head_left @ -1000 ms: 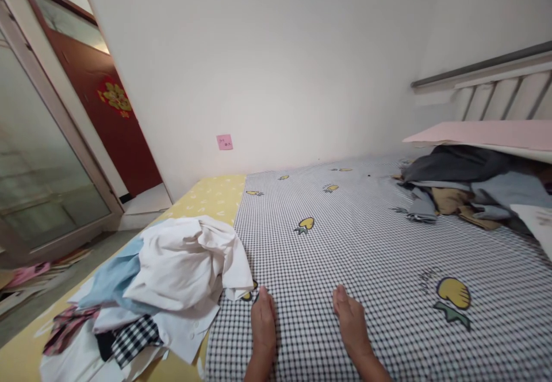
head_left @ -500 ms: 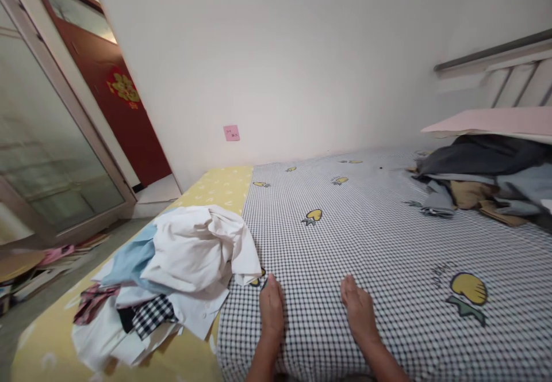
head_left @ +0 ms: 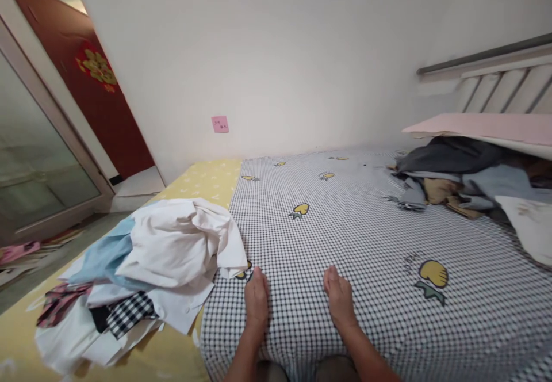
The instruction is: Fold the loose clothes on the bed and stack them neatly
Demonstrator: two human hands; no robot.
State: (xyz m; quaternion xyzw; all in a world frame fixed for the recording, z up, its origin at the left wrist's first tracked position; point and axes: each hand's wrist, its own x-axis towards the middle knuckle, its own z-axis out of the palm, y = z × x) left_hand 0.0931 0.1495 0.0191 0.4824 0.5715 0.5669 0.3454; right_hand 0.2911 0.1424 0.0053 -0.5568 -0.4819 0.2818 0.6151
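My left hand (head_left: pixel 257 298) is held on edge over the checked bedsheet (head_left: pixel 276 244), fingers stretched out and nothing in it. Opposite it, my right hand (head_left: pixel 340 295) has the same pose, also holding nothing, with a stretch of sheet between the two. Whether either hand touches the sheet I cannot tell. Just left of my left hand lies a heap of clothes: a white shirt (head_left: pixel 172 247) on top, a light blue garment (head_left: pixel 106 255) under it, and a black-and-white checked cloth (head_left: pixel 131 313) near the bottom.
Dark and grey folded clothes (head_left: pixel 448 157) are stacked at the right under a pink board (head_left: pixel 478 124). A white cloth (head_left: pixel 526 224) lies beside them. A wall (head_left: pixel 267 54) closes off the far side, and a radiator (head_left: pixel 509 88) stands at the right. Yellow bedding (head_left: pixel 211 175) runs along the left.
The view has turned slightly to the right, so the bed and clothes appear further left. More of the white cloth and radiator shows. My hands keep nearly the same pose.
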